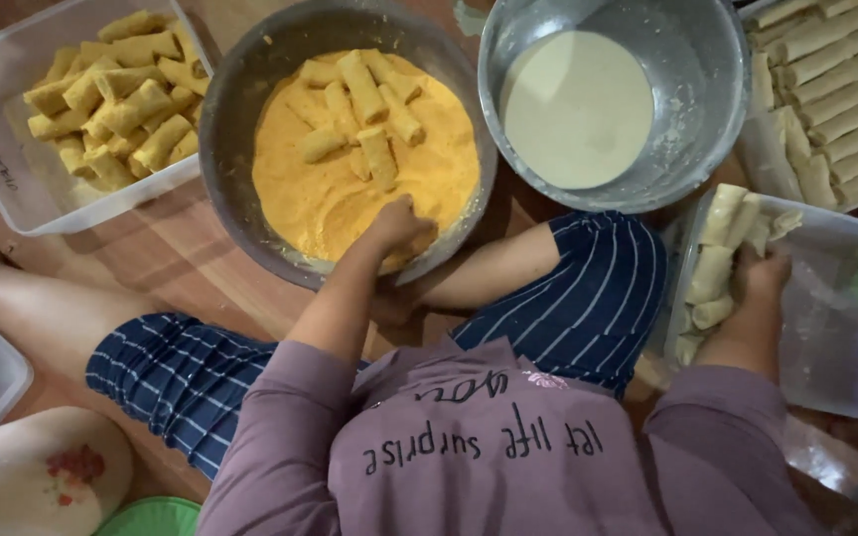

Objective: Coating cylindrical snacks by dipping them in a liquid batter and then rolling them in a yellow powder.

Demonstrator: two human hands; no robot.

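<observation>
- Head view: the left hand [399, 223] is sunk knuckles-up in the orange crumb mix of a dark round metal bowl [240, 89]. Its fingers are curled under, and I cannot tell whether they hold anything.
- Crumb-dusted rolls [361, 87] lie on the mix beyond that hand, pointing every which way.
- The right hand [759, 280] is closed around a bundle of pale uncoated rolls [722, 243], over a clear plastic tub [846, 328] by the right knee.
- The bundle's long axis runs away from the body, with the far ends tilted toward a silver bowl of cream batter [578, 107].
- Risk, as I judge it: so many soft rolls in one grip could slide loose or get crushed.
- A clear box of coated yellow rolls [116, 94] sits far left.
</observation>
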